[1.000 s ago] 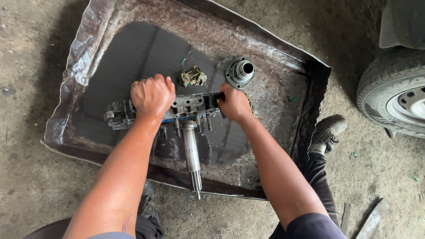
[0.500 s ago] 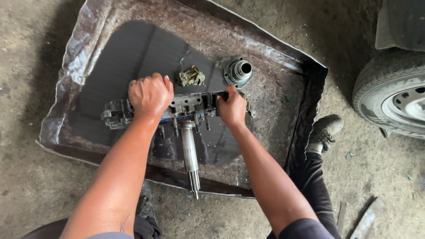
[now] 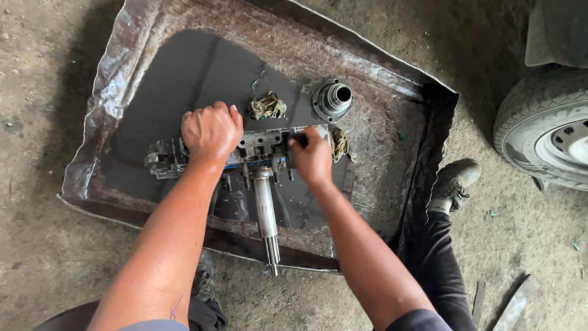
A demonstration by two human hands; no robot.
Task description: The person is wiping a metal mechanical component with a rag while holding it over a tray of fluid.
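Both the left hand [image 3: 211,132] and right hand [image 3: 312,160] are clamped on the greasy, blocky metal housing [image 3: 263,146].

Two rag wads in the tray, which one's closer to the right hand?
The rag wad just right of the right hand, beside the housing's end; the other rag wad lies farther up.

One camera only, worn on my head — it looks almost straight down past my forearms at the battered metal tray [image 3: 392,73] on the dirt floor [image 3: 37,263]. It sits close; a car tyre [image 3: 520,122] clips the right edge — my shoe [image 3: 450,184] beneath it.
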